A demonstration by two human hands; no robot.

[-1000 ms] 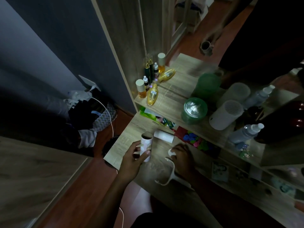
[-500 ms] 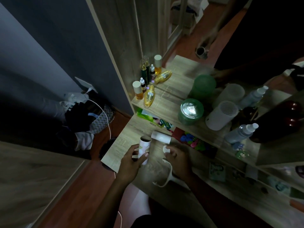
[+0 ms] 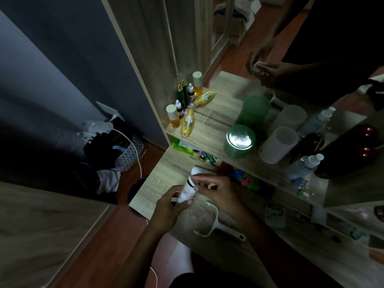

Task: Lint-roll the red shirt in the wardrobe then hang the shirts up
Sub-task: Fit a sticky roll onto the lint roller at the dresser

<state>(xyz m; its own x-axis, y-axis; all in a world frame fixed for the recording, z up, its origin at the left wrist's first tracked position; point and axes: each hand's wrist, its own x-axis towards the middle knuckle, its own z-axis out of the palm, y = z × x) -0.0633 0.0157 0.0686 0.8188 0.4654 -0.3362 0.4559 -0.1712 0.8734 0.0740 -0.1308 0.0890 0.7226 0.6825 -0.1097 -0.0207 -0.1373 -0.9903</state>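
Right hand (image 3: 216, 190) now off the roller handle (image 3: 218, 227), pinching the refill roll (image 3: 187, 190) gripped in left hand (image 3: 168, 208) above the table (image 3: 158, 179); still loading, shirt untouched.

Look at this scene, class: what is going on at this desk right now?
A person stands at a wooden desk by a mirror. The left hand holds a white lint-roller refill roll upright, and the right hand fingers its top end. The empty white roller handle lies on the desk beside them. No shirt is in view; the roller is not yet assembled.
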